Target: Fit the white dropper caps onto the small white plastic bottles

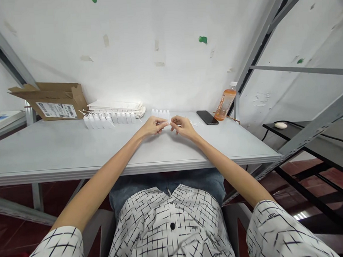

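Note:
Over the middle of the grey table [117,147], my left hand [154,125] and my right hand [183,126] meet almost fingertip to fingertip. Both are closed in a pinch around something small and whitish between them, too small to make out. Just behind my hands stands a short row of small white bottles [160,113]. More white bottles [98,121] stand in rows further left, some with thin white strips sticking out. Small clear or white bits [193,122] lie to the right of my right hand.
An open cardboard box [58,100] stands at the back left, beside stacked white sheets [114,105]. A black phone [207,117] and an orange drink bottle [225,104] are at the back right. Metal shelf posts [259,41] frame the table.

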A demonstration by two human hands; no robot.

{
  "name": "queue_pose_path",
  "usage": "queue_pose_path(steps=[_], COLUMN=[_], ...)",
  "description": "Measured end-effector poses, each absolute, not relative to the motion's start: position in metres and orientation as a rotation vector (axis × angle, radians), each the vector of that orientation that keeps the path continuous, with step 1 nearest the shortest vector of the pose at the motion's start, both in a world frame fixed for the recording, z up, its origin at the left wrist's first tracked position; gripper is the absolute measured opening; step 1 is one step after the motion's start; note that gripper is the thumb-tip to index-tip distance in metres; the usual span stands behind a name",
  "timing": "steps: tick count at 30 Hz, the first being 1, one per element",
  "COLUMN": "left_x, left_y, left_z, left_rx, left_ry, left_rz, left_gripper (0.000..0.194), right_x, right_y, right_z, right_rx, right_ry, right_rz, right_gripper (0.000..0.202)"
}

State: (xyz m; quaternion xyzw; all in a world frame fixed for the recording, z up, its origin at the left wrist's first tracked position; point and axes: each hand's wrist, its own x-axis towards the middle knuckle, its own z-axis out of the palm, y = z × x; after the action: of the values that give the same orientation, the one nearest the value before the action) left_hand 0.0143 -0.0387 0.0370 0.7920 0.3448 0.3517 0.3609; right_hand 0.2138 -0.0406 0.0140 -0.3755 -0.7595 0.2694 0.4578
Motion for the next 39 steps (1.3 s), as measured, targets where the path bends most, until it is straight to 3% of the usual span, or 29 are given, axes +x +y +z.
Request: queue_pose_path(steps=[18,29,32,36,39], left_x=[0.016,0.025,0.026,0.023,0.020], left_y=[-0.025,-0.030,-0.027,-0.022,-0.019], left_z=[0.026,0.029,0.031,0.030,0.028], left_rx=[2.197,2.009,1.911,1.852,1.821], left_ry=[0.928,1.064,1.126,1.169,1.182], left_rz=[1.025,1.029,1.079,1.119,1.102], left_gripper=[0.042,0.034,0.029,0.023,0.023], right_x=[0.212,0.214,0.221,0.240,0.255], right_y=[-0.038,-0.029,-0.022,-0.017,-0.016], right_z=[0.010,0.014,0.019,0.025,0.028], right_rx=[-0.889,-0.941,-1.058,-1.362,-1.592], right_ry=[-1.731,-1.706,-1.677,-1.650,-1.575], right_rz=[0.865,0.796,0.619,0.064,-0.147], right_gripper=[0.036,0.022,0.020,0.018,0.024])
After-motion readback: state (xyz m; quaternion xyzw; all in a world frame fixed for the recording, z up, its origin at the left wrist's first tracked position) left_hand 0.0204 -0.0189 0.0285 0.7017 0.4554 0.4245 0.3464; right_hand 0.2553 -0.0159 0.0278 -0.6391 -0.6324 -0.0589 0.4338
